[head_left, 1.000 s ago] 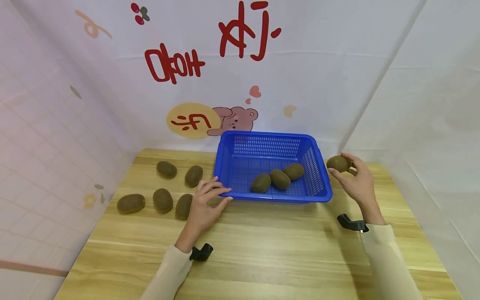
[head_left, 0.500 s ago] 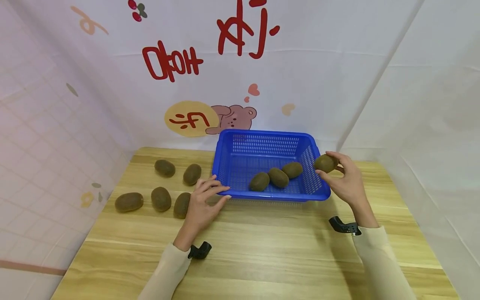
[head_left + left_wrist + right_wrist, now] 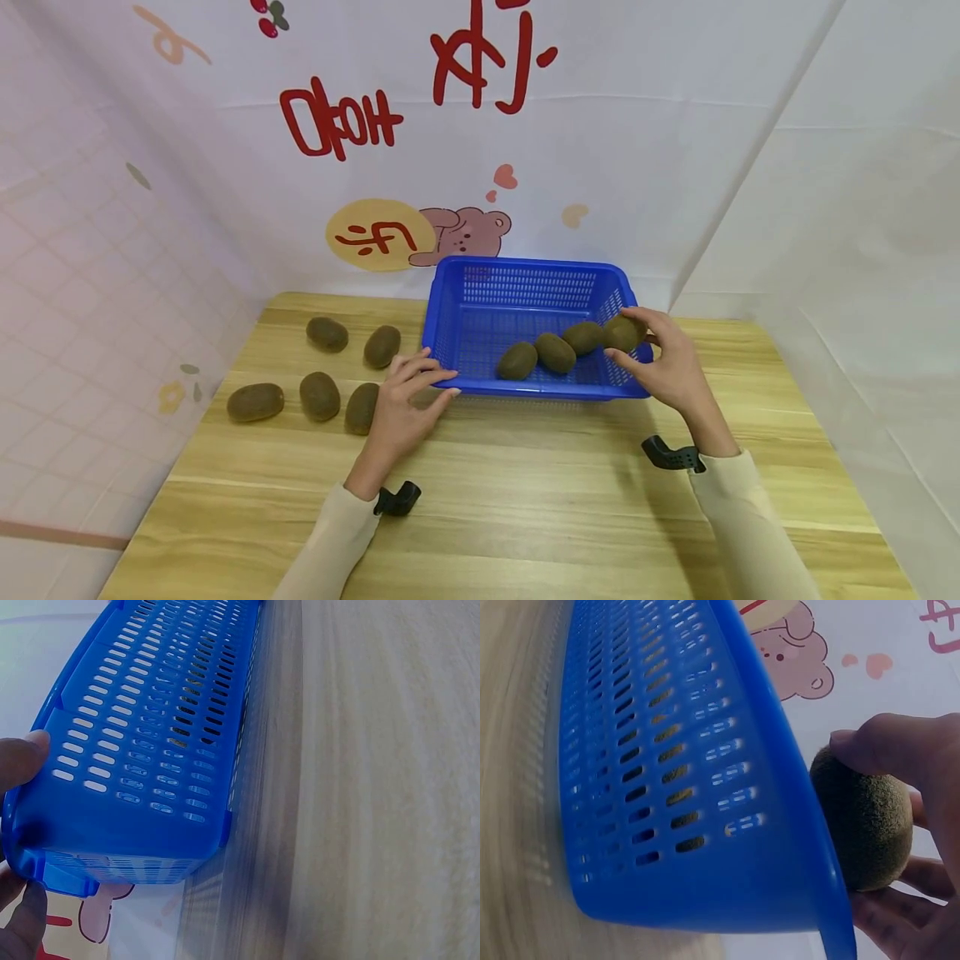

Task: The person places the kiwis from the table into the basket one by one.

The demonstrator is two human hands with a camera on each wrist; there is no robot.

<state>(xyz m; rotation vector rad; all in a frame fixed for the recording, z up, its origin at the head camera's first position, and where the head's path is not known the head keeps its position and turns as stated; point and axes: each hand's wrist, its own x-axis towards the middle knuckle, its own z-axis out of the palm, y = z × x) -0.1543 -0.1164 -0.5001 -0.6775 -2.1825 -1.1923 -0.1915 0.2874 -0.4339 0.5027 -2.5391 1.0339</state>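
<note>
Right hand [image 3: 670, 364] gripping kiwifruit [image 3: 619, 334], fingers curled, near blue basket [image 3: 525, 387]'s right edge; left hand [image 3: 403, 408] pinching near-left corner.

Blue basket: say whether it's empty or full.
Neither; partly filled: three kiwis lie in the blue basket, much of its bottom bare.

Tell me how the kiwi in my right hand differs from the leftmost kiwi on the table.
The held kiwi is gripped by your right hand, while the leftmost kiwi is untouched. The held kiwi is up by the right rim of the blue basket; the leftmost kiwi lies on the table. Both are brown and oval.
</note>
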